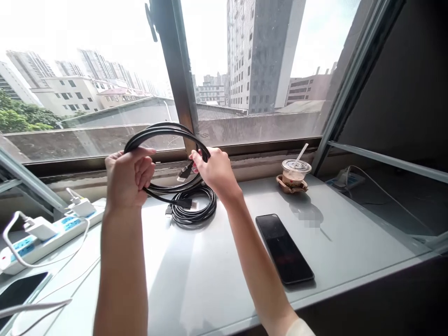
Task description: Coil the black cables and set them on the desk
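A coiled black cable (164,129) is held up in a loop above the white table, in front of the window. My left hand (129,175) is closed around the left side of the loop, and my right hand (215,170) grips its right side. One plug (185,171) hangs inside the loop beside my right fingers. Another plug end (185,203) dangles below the loop. Behind and beneath it, a second coiled black cable (194,217) lies flat on the table, its ends partly overlapped by the dangling plug.
A black phone (285,247) lies right of my right forearm. Farther back stands a lidded drink cup (296,172) with a straw. At left are a white power strip (52,235) with chargers and another phone (23,296). The window (210,56) rises behind the table.
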`<control>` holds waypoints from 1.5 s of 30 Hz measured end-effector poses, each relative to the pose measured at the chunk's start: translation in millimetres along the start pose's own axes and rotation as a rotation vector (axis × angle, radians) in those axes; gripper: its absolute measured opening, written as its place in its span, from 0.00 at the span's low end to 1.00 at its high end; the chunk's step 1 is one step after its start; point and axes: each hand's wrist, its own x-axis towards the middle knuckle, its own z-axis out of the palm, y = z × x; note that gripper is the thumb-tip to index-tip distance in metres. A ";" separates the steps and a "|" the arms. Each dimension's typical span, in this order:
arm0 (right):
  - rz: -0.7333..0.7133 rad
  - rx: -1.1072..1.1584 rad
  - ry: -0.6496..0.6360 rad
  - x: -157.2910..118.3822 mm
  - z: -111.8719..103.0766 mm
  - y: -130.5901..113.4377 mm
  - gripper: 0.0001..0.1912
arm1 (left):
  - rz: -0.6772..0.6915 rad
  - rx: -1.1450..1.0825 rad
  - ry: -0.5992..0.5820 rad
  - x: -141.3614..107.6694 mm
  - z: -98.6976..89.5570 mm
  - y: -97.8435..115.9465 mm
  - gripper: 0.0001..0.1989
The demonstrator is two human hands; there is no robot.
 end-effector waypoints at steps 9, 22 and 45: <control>0.024 0.561 -0.164 -10.1 -14.6 -27.8 0.12 | 0.148 -0.090 -0.185 3.7 -16.9 3.5 0.29; 0.125 0.721 -0.488 -17.0 -11.0 -36.6 0.23 | 0.679 0.137 -0.079 -0.8 -26.6 2.1 0.10; 0.069 0.169 -0.029 9.3 60.3 53.8 0.20 | -0.265 0.610 -0.319 19.3 -48.6 -12.0 0.29</control>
